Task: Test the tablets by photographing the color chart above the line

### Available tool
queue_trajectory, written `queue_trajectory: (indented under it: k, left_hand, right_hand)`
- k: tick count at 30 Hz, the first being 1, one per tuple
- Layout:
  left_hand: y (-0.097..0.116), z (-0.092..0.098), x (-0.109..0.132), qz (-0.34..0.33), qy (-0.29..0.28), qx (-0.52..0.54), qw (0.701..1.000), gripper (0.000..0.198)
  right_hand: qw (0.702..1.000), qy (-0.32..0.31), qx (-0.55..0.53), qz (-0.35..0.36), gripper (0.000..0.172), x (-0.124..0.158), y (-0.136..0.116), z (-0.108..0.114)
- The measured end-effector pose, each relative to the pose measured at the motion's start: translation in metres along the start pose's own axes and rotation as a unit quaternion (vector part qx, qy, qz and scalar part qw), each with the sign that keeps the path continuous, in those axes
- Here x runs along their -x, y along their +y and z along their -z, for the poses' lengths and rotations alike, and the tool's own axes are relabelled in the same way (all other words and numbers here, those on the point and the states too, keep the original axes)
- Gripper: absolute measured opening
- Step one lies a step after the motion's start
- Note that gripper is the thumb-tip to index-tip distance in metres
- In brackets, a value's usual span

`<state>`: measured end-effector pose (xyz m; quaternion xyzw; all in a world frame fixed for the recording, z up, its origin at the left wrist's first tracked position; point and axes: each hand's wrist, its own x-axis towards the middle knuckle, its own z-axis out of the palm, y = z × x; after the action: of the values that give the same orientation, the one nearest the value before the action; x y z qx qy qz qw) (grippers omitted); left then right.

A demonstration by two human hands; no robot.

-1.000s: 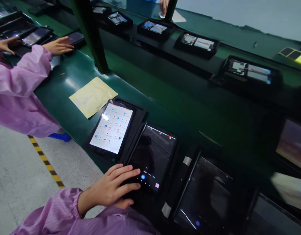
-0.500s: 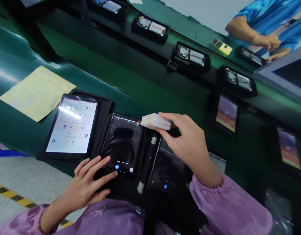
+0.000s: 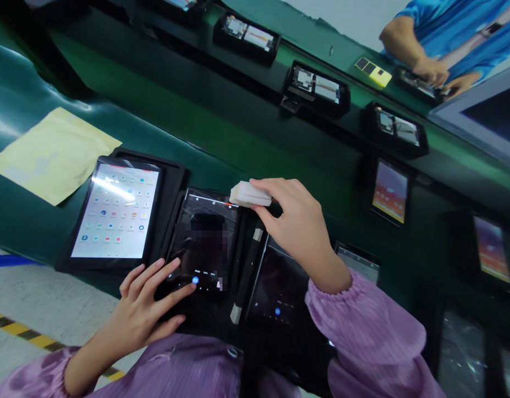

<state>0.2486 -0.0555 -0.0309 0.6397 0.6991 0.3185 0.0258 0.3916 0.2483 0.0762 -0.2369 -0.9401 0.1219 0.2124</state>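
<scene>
My left hand (image 3: pixel 146 304) lies with fingers spread at the lower edge of a tablet (image 3: pixel 209 249) whose dark screen shows a camera view. The index finger rests by the blue round button near the screen's bottom. My right hand (image 3: pixel 298 224) pinches a small white block (image 3: pixel 250 194) between thumb and fingers, at the tablet's top right corner. Whether the block touches the tablet I cannot tell. Another dark-screened tablet (image 3: pixel 275 276) lies partly beneath my right forearm. To the left, a lit tablet (image 3: pixel 114 213) full of app icons sits on a black tray.
A yellow sheet (image 3: pixel 56 157) lies at far left. Across the bench, several opened devices (image 3: pixel 316 88) in black holders line a dark conveyor. More lit tablets (image 3: pixel 390 190) stand to the right. A co-worker's hands (image 3: pixel 432 72) work at top right, near a grey monitor (image 3: pixel 478 121).
My right hand has shifted slightly left and up with the white block, closer over the tablet's top corner. My left hand stays nearly in place. The co-worker's hands have moved left.
</scene>
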Motion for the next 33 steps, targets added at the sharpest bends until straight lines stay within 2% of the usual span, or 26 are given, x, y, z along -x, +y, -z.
queue_trajectory:
  k: [7,14,20,26,30,33]
  left_hand:
    - [0.0,0.0,-0.001,-0.003,-0.015,-0.006,1.0,0.034]
    - [-0.002,0.001,-0.002,-0.016,-0.025,-0.011,0.999,0.038]
    - [-0.003,0.003,0.003,-0.037,0.013,-0.016,0.999,0.03]
    - [-0.007,0.002,0.01,-0.04,0.014,-0.021,0.999,0.027]
    - [-0.007,0.001,0.007,-0.041,0.0,-0.026,0.999,0.03]
    - [-0.006,0.004,0.007,-0.037,-0.015,-0.025,0.999,0.035]
  right_hand:
    - [1.0,0.011,0.003,0.009,0.027,0.0,0.001,-0.003]
    - [1.0,-0.009,0.016,-0.007,0.028,0.0,-0.001,-0.002]
    - [1.0,-0.017,0.017,-0.014,0.031,0.0,-0.002,-0.002]
    - [1.0,-0.014,0.017,-0.016,0.032,0.003,-0.003,-0.003]
    - [1.0,0.0,0.021,-0.001,0.032,0.007,-0.005,-0.006]
    - [1.0,0.006,0.011,0.024,0.033,0.016,-0.008,0.002]
